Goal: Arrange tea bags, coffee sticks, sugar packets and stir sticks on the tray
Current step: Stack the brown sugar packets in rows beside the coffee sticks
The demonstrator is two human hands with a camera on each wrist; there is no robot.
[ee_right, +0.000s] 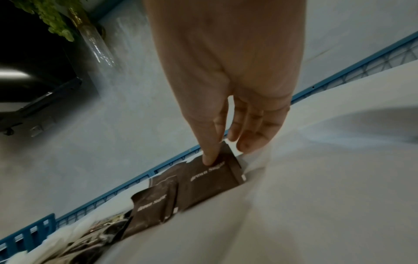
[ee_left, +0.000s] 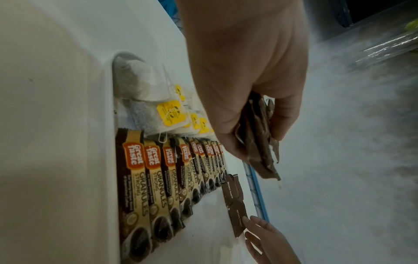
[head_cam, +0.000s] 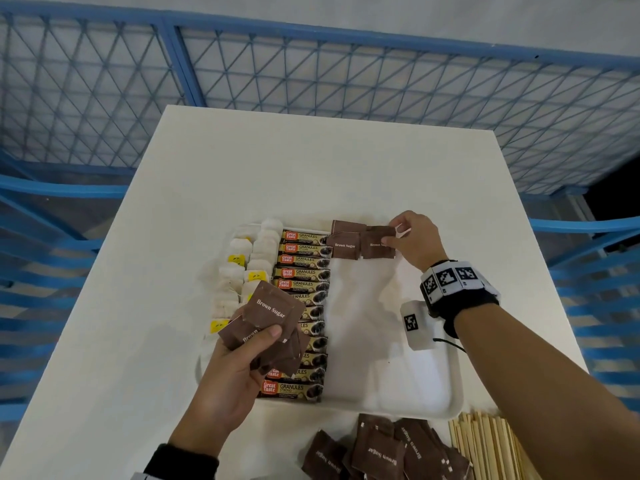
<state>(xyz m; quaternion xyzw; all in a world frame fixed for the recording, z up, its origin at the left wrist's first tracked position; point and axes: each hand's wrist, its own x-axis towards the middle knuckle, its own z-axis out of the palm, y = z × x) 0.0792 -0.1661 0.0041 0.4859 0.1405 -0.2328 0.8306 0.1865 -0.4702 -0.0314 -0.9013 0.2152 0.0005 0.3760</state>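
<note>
Nearest, left hand (head_cam: pixel 228 368) hovers palm-up over the coffee sticks (head_cam: pixel 304 306), fingers and thumb curled round a fanned bunch of sugar packets (head_cam: pixel 268 323). Beyond it, the right arm reaches forward, right hand (head_cam: pixel 414 239) pinching one brown sugar packet (head_cam: pixel 377 242) at the tray (head_cam: pixel 453 393) far edge, touching another packet (head_cam: pixel 344 242) to its left. Tea bags (head_cam: pixel 242 268) lie left of the coffee.

Stir sticks (head_cam: pixel 485 445) cut off below
</note>
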